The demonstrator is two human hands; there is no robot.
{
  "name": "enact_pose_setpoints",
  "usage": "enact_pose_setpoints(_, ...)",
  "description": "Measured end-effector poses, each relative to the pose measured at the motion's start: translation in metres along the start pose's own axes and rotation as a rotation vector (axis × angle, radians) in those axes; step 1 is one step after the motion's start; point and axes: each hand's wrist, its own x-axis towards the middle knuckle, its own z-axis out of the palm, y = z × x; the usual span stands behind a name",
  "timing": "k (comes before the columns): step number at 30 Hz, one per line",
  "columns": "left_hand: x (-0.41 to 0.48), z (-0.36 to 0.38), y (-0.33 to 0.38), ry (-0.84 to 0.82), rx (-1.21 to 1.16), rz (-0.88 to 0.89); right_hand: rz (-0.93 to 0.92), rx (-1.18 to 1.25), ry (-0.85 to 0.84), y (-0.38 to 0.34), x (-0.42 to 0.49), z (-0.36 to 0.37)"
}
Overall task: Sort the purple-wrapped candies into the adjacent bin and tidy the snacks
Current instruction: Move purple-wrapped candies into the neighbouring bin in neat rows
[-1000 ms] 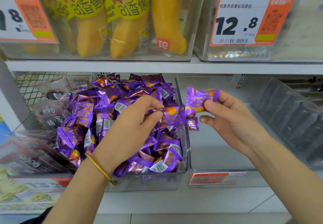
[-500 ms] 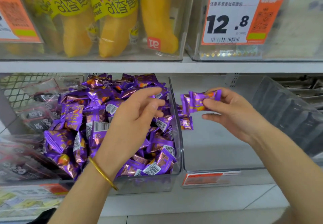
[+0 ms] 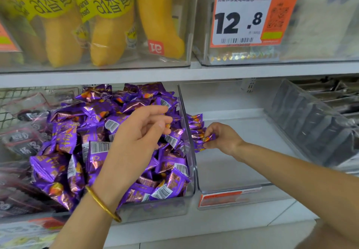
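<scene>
A clear bin (image 3: 186,196) on the lower shelf is heaped with purple-wrapped candies (image 3: 73,147). My left hand (image 3: 139,132), with a gold bangle on the wrist, hovers over the heap, fingers loosely curled and apart, holding nothing. The adjacent clear bin (image 3: 242,188) to the right holds a few purple candies (image 3: 195,121) stacked against its left wall. My right hand (image 3: 221,138) is low inside that bin and pinches a purple candy (image 3: 206,139) against the stack.
The upper shelf carries yellow banana-bread packs (image 3: 108,31) in a clear bin and a 12.8 price tag (image 3: 252,15). Dark-wrapped snacks (image 3: 21,138) lie to the left, and a tilted bin of dark packs (image 3: 314,120) stands to the right.
My right hand has carried the purple candy down from mid-air into the adjacent bin, against its left wall. My left hand let go of it and stayed above the heap.
</scene>
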Motion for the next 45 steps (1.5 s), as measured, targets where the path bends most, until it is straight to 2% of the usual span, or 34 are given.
enact_pose_setpoints(11, 0.001, -0.003, 0.004, 0.051, -0.020, 0.022, 0.001, -0.009, 0.105, -0.003, 0.003, 0.020)
enact_pose_setpoints(18, 0.001, -0.006, 0.005, 0.064, -0.014, 0.020, 0.120, -0.149, 0.160, -0.010, 0.003, 0.019)
enact_pose_setpoints(21, 0.000, -0.008, 0.006, 0.069, -0.013, 0.012, 0.214, -0.181, 0.099, -0.008, 0.004, 0.017)
enact_pose_setpoints(25, -0.001, -0.009, 0.006, 0.074, -0.015, 0.005, 0.186, -0.169, -0.027, -0.012, 0.001, 0.022)
enact_pose_setpoints(29, -0.001, -0.009, 0.007, 0.081, -0.012, 0.002, 0.190, -0.107, -0.036, -0.013, -0.002, 0.021)
enact_pose_setpoints(41, -0.003, -0.010, 0.010, 0.090, 0.010, -0.019, 0.210, -0.186, -0.050, -0.013, -0.002, 0.019)
enact_pose_setpoints(45, -0.002, -0.010, 0.009, 0.087, 0.019, -0.022, 0.215, -0.144, -0.049, -0.013, -0.002, 0.019)
